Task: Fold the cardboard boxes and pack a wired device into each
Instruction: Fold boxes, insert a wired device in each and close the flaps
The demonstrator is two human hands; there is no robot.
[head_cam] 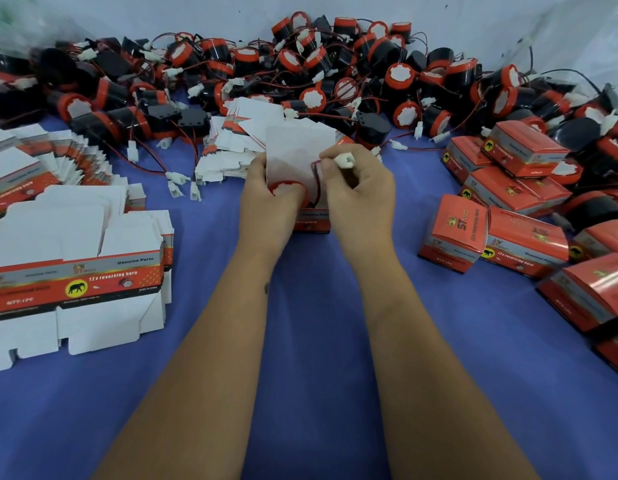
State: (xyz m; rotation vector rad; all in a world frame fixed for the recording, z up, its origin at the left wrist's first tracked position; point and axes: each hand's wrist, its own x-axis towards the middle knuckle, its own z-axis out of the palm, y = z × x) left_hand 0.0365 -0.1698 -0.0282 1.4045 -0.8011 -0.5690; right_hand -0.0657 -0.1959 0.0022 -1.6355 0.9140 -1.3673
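An opened red cardboard box (311, 221) stands on the blue cloth at the centre, its white lid flap (293, 150) raised. A red-and-black wired device (288, 188) sits in its mouth. My left hand (266, 199) grips the box's left side, with its thumb on the device. My right hand (361, 192) pinches the device's white plug (345, 160) and its red and black wire above the box.
Loose wired devices (300, 67) lie heaped across the back. Stacks of flat, unfolded boxes (75, 282) lie at the left, with more behind the hands (231, 147). Closed red boxes (525, 216) are piled at the right. A blue cloth (318, 341) covers the table.
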